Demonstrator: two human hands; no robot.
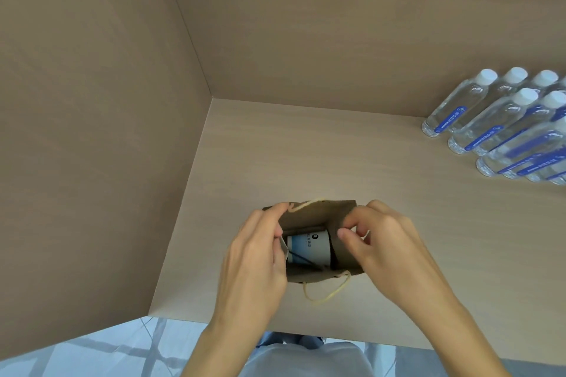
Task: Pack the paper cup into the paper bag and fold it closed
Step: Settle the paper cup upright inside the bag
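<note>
I see two bare forearms with no sleeves, no watch or rings on the left hand [254, 257] or right hand [386, 242], and a pale grey-blue garment [306, 358] below.

Paper cup [309, 246] print unreadable, possibly text; bottles [502, 125] cut off

Head camera looks steeply down, close above the table [306, 162].

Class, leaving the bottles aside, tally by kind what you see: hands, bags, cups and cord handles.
Hands: 2, left hand and right hand
Bag: 1
Cup: 1
Handles: 2, far handle and near handle
Total: 6
</note>
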